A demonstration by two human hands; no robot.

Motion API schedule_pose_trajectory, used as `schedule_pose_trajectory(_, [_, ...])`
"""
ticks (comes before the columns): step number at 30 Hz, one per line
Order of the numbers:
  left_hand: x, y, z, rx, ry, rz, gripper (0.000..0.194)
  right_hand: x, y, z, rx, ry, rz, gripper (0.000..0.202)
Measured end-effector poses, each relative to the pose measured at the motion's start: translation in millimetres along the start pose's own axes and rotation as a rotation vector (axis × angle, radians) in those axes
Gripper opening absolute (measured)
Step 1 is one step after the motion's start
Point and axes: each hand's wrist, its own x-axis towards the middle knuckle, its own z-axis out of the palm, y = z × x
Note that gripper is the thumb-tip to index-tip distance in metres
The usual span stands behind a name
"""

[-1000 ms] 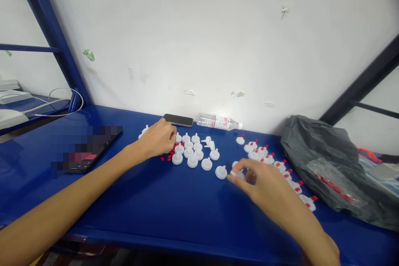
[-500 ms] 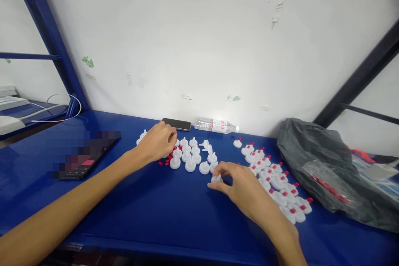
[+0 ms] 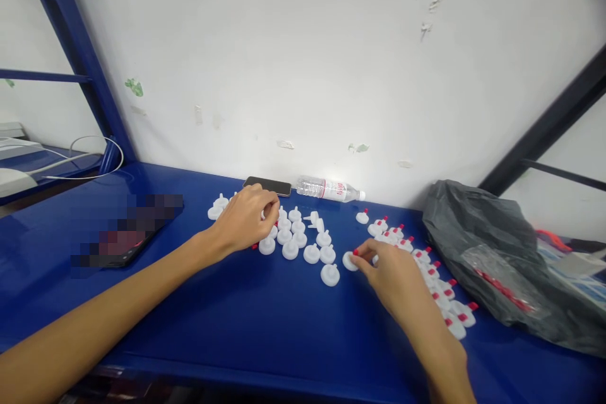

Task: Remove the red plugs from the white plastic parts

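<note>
My left hand (image 3: 250,218) is closed, fingertips pointing down over the small red tips beside the white nozzle caps (image 3: 290,249). Whatever it pinches is hidden behind the fingers. My right hand (image 3: 395,271) pinches the red tip of a white nozzle cap (image 3: 349,261) with thumb and forefinger, low at the table. To its left stands a bare white nozzle cap (image 3: 330,275), nozzle up, touched by neither hand. Several white nozzle caps with red tips (image 3: 454,327) lie in a slanting group on the right, partly covered by my right hand and forearm.
A dark phone (image 3: 267,186) and a clear plastic bottle (image 3: 326,189) lie along the wall. At the left is a black device (image 3: 137,240), partly blurred out. A dark grey plastic bag (image 3: 464,227) with a clear packet (image 3: 502,284) of red pieces occupies the right side.
My right hand has let go of the bare white cap, moved right and now pinches a red-tipped one. My left hand has shifted slightly right, its fingers still curled.
</note>
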Motion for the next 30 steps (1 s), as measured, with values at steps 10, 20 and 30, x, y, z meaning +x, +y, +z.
schedule_pose_trajectory(10, [-11.5, 22.4, 2.1, -0.119, 0.063, 0.246, 0.023, -18.2, -33.8, -9.5, 0.256, 0.199, -0.15, 0.006])
schedule_pose_trajectory(20, [-22.8, 43.3, 5.1, -0.192, -0.045, 0.545, 0.025, -38.5, -64.4, 2.1, 0.277, 0.169, -0.403, 0.03])
schedule_pose_trajectory(30, [-18.3, 63.8, 2.3, -0.488, -0.136, 0.228, 0.042, -33.7, -65.9, 1.5, 0.201, 0.402, -0.495, 0.017])
